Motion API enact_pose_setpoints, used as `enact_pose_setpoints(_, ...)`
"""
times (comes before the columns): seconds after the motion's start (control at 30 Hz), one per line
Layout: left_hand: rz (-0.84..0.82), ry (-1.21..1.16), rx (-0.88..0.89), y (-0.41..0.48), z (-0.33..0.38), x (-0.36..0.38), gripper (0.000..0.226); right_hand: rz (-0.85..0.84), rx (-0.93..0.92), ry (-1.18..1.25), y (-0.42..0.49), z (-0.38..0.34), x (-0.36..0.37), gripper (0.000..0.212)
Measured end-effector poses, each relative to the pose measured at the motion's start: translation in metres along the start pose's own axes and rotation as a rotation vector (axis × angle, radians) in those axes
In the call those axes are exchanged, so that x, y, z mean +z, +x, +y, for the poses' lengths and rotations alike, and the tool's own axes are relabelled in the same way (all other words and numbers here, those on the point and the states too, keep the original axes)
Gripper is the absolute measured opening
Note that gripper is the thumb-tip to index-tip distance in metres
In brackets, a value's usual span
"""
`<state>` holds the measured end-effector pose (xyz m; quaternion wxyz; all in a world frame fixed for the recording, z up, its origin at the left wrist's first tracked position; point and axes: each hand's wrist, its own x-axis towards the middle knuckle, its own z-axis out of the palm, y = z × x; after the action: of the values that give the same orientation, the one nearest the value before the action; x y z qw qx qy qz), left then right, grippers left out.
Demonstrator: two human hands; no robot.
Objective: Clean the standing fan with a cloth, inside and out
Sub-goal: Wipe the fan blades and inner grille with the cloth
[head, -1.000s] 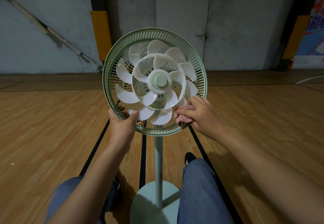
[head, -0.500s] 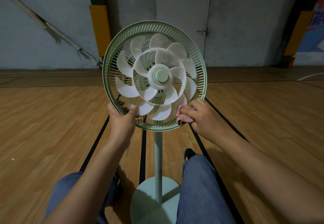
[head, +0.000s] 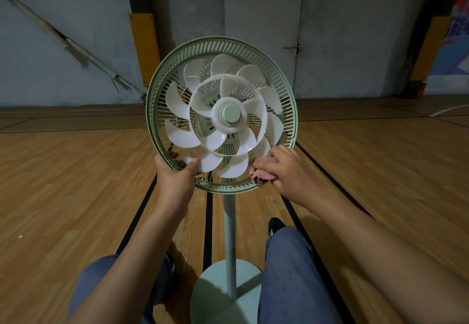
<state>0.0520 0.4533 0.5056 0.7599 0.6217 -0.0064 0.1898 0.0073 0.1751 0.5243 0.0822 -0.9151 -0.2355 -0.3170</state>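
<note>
A pale green standing fan stands right in front of me, its front cover off, so the white blades [head: 229, 118] show inside the green rear grille [head: 162, 90]. My left hand [head: 175, 179] grips the grille's lower left rim, thumb resting on a blade. My right hand [head: 284, 171] presses a bunched pink cloth [head: 260, 175] against the inside of the lower right rim. The pole [head: 229, 227] runs down to the round base [head: 218, 295] between my knees.
I sit on a wooden sports floor [head: 63, 184] with black lines. My legs in blue jeans [head: 291, 273] flank the fan's base. A grey wall with a white panel door [head: 262, 36] and yellow padded posts [head: 143, 47] stands behind the fan.
The fan head has dropped lower in view over the last half second. My right hand with the cloth has shifted slightly along the lower right rim. My left hand keeps its grip.
</note>
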Motion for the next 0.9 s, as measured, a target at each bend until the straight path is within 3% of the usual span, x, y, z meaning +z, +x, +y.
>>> enact_pose_setpoints(0.2, 0.002, 0.017, -0.008, -0.001, -0.001, 0.003, 0.055, 0.109, 0.195, 0.063, 0.002, 0.007, -0.019, 0.037)
enact_pose_setpoints(0.47, -0.008, 0.011, -0.018, -0.002, -0.003, 0.004, 0.059, 0.283, 0.644, 0.615, 0.024, -0.027, -0.003, 0.031)
enact_pose_setpoints(0.57, -0.005, 0.02, -0.016, -0.001, -0.003, 0.003, 0.06, 0.331, 0.717, 0.735, 0.028, -0.04, 0.005, 0.037)
enact_pose_setpoints(0.67, 0.006, 0.028, -0.012, 0.0, -0.004, 0.001, 0.056, 0.277, 0.762, 0.758, 0.03, -0.046, 0.013, 0.023)
enact_pose_setpoints(0.9, 0.017, 0.034, -0.01, 0.0, -0.001, 0.0, 0.046, 0.05, 0.758, 0.731, 0.032, -0.049, 0.016, 0.033)
